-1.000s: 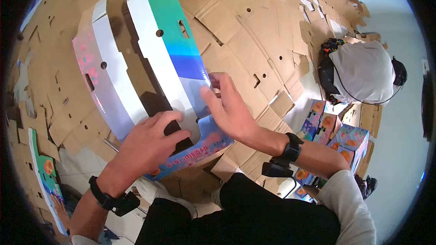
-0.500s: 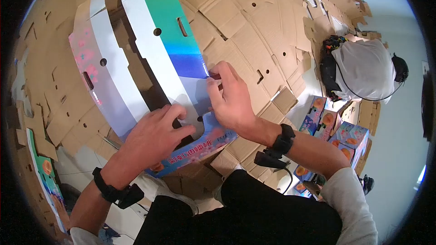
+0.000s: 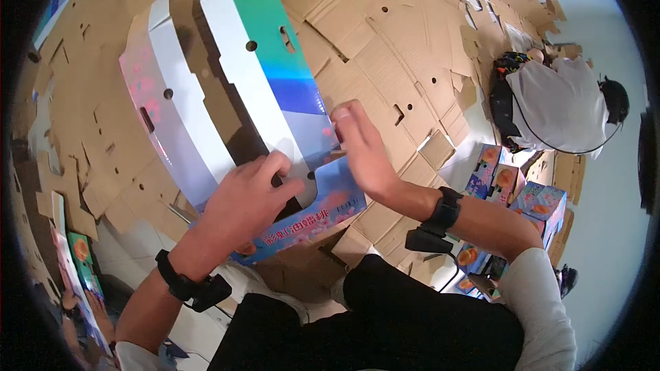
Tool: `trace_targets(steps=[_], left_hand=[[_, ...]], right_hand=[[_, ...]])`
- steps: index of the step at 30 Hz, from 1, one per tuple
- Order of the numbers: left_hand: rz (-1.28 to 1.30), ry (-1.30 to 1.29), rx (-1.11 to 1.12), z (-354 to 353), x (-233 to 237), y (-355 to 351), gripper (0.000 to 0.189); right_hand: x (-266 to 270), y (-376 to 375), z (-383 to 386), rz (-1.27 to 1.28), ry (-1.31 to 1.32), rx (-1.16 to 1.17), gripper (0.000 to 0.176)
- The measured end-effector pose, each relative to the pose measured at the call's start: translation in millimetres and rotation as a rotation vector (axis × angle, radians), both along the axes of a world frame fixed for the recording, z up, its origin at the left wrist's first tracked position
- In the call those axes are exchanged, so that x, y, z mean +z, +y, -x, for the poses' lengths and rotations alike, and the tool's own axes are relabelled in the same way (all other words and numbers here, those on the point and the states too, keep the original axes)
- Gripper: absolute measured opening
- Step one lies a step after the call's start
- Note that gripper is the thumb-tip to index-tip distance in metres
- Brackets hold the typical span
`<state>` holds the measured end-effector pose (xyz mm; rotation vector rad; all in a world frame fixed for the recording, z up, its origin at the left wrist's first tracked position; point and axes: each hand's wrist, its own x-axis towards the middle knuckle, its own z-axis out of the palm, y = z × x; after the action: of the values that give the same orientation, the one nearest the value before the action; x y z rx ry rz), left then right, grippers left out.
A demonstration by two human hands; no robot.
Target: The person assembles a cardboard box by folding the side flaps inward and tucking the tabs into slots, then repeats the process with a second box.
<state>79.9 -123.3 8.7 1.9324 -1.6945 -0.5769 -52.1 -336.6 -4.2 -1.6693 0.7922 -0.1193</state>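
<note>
A printed cardboard fruit box (image 3: 313, 225), partly folded, lies in front of me with its long side flaps raised. The flaps are white with round holes, green-blue on the right and lilac-pink on the left. My left hand (image 3: 251, 196) is over the box's near left corner, fingers bent around the near end panel and inner flap. On the right, my right hand (image 3: 364, 154) has its fingers closed at the side wall's edge by the near corner. Its fingertips are partly hidden, and so are those of the left.
Flattened brown cardboard (image 3: 385, 48) covers the work surface. A person in a white shirt (image 3: 553, 106) bends over at the right, near several finished printed boxes (image 3: 540, 199). At the lower left, another person's hands (image 3: 96, 312) hold a printed cardboard sheet (image 3: 81, 251).
The box and both hands sit slightly further right and lower in view. My right hand has slid nearer the box's near corner. The other person's sheet at the left has shifted.
</note>
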Motion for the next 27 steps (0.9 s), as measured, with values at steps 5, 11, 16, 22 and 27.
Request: trace_targets(steps=[5, 11, 16, 22, 27], left_hand=[[0.028, 0.002, 0.001, -2.3, -1.3, -3.5, 0.016], [-0.043, -0.020, -0.037, -2.7, 0.1, -6.7, 0.026], [-0.048, -0.045, -0.049, -3.3, -0.3, -7.4, 0.026], [0.014, -0.046, -0.034, -0.5, -3.9, -4.7, 0.024], [-0.040, -0.063, -0.072, 2.2, 7.0, -9.5, 0.026]], right_hand=[[4.7, -0.5, -2.3, -0.324, 0.096, -0.136, 0.042], [0.3, 0.6, 1.4, -0.240, 0.081, -0.149, 0.042], [12.0, -6.2, 24.1, 0.054, 0.032, 0.162, 0.025], [52.0, -17.0, 32.3, 0.378, 0.012, 0.613, 0.030], [72.9, -33.5, 30.6, 0.474, 0.097, 0.884, 0.034]])
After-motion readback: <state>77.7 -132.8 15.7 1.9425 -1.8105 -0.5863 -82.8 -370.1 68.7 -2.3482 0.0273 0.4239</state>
